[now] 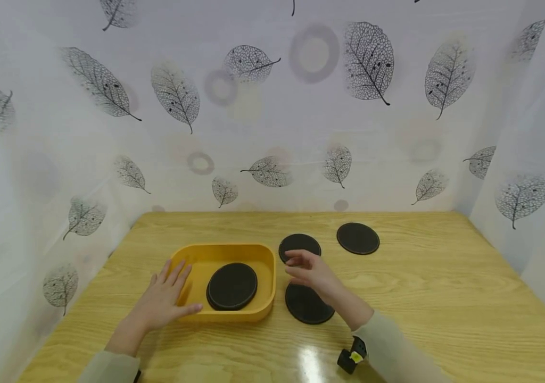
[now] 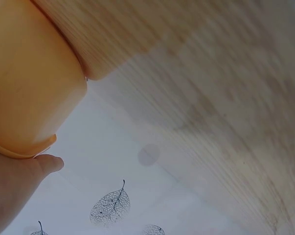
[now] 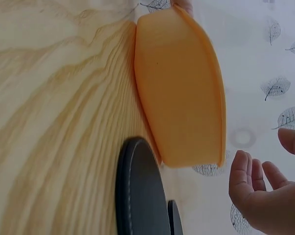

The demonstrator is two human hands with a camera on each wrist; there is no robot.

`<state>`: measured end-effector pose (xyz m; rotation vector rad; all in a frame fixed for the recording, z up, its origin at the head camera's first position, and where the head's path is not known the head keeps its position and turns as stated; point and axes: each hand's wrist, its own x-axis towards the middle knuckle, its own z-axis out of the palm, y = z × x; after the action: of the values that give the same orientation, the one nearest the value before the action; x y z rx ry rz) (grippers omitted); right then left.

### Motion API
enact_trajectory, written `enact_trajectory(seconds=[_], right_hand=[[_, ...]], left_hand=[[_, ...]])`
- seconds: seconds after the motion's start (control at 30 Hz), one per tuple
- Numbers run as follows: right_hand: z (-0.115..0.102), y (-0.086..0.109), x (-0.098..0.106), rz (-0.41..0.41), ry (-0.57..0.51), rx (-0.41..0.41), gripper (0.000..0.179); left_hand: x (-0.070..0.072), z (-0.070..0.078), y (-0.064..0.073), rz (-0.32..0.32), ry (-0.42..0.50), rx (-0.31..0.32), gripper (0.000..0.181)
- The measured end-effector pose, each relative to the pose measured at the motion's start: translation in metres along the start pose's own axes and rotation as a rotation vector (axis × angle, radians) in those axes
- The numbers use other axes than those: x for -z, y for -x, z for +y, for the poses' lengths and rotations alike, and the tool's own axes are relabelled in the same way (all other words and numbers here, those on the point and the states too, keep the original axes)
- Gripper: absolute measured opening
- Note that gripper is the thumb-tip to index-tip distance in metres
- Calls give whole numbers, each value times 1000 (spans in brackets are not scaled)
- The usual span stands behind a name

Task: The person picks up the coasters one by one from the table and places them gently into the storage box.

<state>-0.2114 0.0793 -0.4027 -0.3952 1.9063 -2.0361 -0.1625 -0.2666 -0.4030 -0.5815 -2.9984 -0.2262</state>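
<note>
An orange-yellow plastic tray [image 1: 224, 316] stands on the table. My left hand [image 1: 158, 302] rests at its left end, fingers spread and reaching over the rim; in the left wrist view the thumb [image 2: 48, 164] lies along the rim. Inside the tray is a black round coaster [image 1: 232, 285] with a stitched edge, apparently stacked on another. To the tray's right, my right hand [image 1: 314, 274] hovers above a black coaster [image 1: 307, 307], fingers loosely bent and holding nothing. Just behind that hand lies another coaster [image 1: 299, 242], partly covered by the fingers in the head view.
Farther back on the right lies one more black coaster [image 1: 357, 238]. The wooden table [image 1: 445, 298] meets a leaf-printed white curtain [image 1: 291, 122] at the back and sides. A black strapped device [image 1: 349, 359] hangs at my right wrist.
</note>
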Motion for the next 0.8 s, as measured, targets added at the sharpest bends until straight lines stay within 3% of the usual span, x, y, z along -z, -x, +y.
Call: enact_trajectory(seconds=[0.33, 0.8], right_hand=[[2, 13, 30, -8, 93, 4, 50], [1, 31, 58, 75, 167, -32, 51]], left_hand=[[1, 0, 0, -3, 2, -3, 90], [0, 0, 0, -6, -1, -3, 89]])
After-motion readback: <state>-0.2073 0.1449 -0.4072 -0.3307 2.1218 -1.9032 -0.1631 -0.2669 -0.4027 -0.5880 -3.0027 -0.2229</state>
